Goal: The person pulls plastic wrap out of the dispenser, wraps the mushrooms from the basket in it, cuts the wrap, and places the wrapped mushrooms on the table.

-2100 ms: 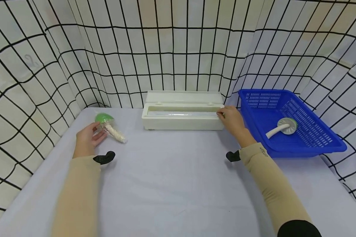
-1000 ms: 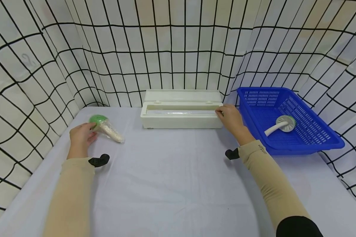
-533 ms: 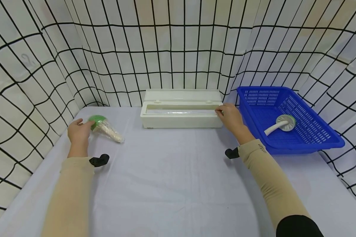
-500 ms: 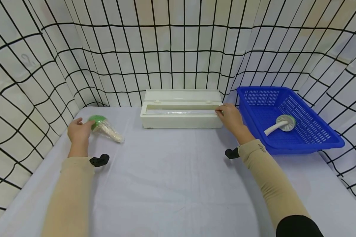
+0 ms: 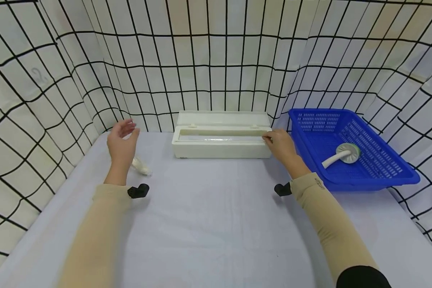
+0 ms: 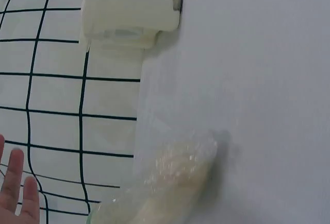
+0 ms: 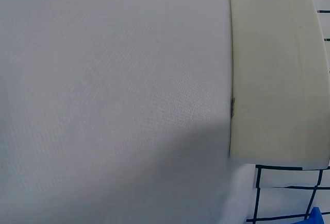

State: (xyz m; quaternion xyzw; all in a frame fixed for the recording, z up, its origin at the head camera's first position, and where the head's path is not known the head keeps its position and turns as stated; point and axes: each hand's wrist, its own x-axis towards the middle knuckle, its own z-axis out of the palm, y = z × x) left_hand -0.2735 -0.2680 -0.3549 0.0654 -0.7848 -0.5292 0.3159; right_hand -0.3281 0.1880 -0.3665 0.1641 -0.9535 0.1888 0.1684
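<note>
Left hand (image 5: 121,140) raised above the worktop (image 5: 216,224), fingers loose, holding nothing — wrapped brush (image 6: 165,183) lies just below it. Right hand (image 5: 281,145) pinches the right end of the cream dispenser box (image 5: 221,138), beside the blue basket (image 5: 349,176).

Head view looks forward and down over the whole table (image 5: 216,224). Both wrist views sit close, facing down at it; all three share the cream box (image 5: 221,140) (image 6: 131,7) (image 7: 276,74).

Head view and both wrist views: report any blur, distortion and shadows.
Head view: the grid backdrop bows like a fisheye; the left hand is slightly motion-blurred. Left wrist view: the wrapped item looks soft. Right wrist view: sharp, a soft shadow beside the white box.
</note>
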